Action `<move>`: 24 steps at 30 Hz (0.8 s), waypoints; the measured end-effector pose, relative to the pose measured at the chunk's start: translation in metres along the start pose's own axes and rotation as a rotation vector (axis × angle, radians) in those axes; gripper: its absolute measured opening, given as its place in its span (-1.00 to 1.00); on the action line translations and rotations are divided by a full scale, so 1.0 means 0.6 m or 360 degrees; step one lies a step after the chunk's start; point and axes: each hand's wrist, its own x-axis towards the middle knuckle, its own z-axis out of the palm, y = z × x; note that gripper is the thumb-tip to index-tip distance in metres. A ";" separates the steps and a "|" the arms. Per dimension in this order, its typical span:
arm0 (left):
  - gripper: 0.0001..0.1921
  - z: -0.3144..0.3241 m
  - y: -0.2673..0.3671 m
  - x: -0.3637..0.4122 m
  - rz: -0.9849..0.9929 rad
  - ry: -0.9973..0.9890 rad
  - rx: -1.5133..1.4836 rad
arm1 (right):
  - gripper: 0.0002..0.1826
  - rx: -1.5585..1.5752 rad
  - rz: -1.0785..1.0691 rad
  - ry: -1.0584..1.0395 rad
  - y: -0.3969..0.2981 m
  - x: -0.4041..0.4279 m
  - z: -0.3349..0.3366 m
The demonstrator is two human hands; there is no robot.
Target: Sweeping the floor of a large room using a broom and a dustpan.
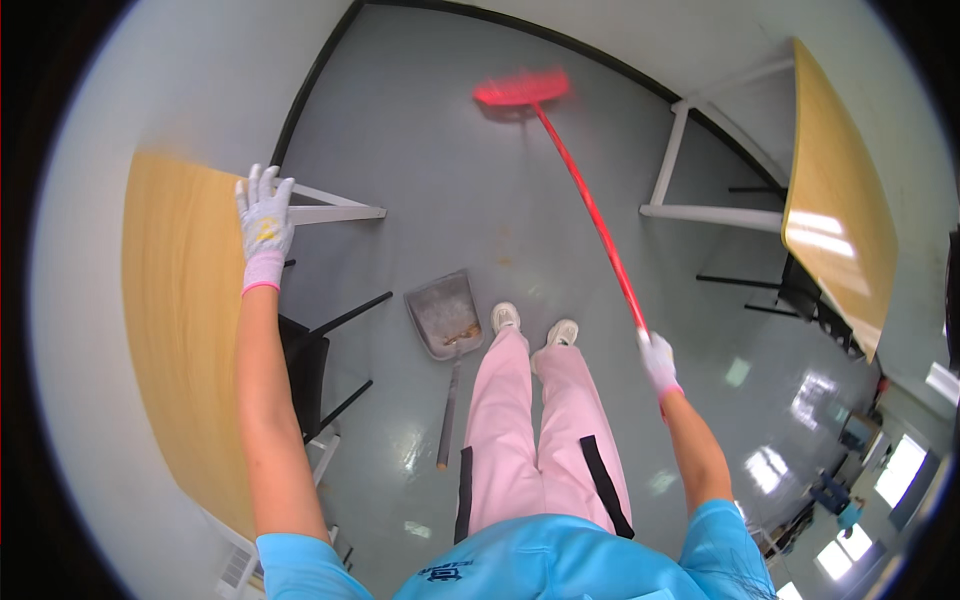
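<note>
My right hand (657,361), in a white glove with a pink cuff, grips the red handle of a broom (592,206). The red broom head (523,88) is at the far end, blurred, over the grey floor. My left hand (266,214), gloved too, has its fingers apart at the corner of a wood-topped table (184,300); whether it touches the top I cannot tell. A grey dustpan (442,307) lies on the floor left of my feet, its handle towards me. Some brown debris (463,334) sits inside the pan.
A black chair (304,375) stands partly under the left table. On the right are another wood-topped table (832,202) with white legs and a dark chair (799,289). Black skirting (600,49) edges the white walls. A person (850,514) is far off at lower right.
</note>
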 end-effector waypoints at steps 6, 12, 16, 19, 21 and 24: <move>-0.39 -0.053 0.151 -0.127 0.0121 -0.0034 -0.0144 | -0.46 -0.0070 0.0085 -0.0028 0.063 -0.013 0.083; -0.39 0.078 0.265 -0.546 -0.0934 -0.1417 -0.1847 | -0.49 -0.0066 0.0341 -0.0358 0.337 -0.309 0.121; -0.22 0.060 0.336 -0.632 -0.1787 -0.1842 -0.2358 | -0.49 -0.0125 0.0648 -0.0443 0.435 -0.526 0.089; -0.21 0.067 0.360 -0.653 -0.2063 -0.1666 -0.2517 | -0.48 -0.0052 0.0750 -0.0435 0.465 -0.595 0.075; -0.26 0.055 0.374 -0.645 -0.2231 -0.1674 -0.2298 | -0.47 0.0053 0.0834 -0.0421 0.482 -0.631 0.068; -0.56 0.038 0.390 -0.640 -0.2047 -0.1757 -0.2289 | -0.47 0.0222 0.0819 -0.0327 0.502 -0.654 0.083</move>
